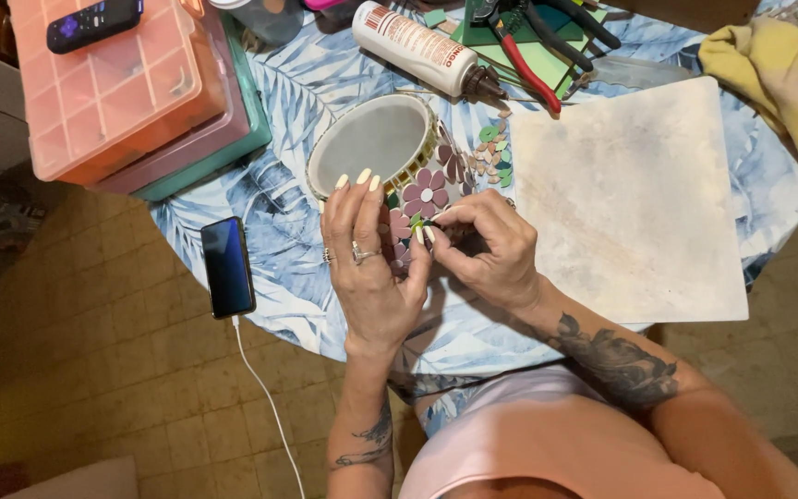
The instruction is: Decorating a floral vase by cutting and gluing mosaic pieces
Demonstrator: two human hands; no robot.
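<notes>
- Left hand (373, 268) steadies a round mosaic container (390, 148) lying on its side, fingers spread over its flowered wall.
- Right hand (487, 245) pinches a small green tile (417, 223) at that wall, between both hands.
- Loose tiles (491, 152) lie just beyond the right hand.

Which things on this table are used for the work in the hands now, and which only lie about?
In use: left hand and right hand on the round mosaic container with purple flower tiles; small loose tile pieces; white glue bottle.

Lying about: black phone on white cable; orange plastic compartment box; black remote; yellow cloth; pale square board.
</notes>
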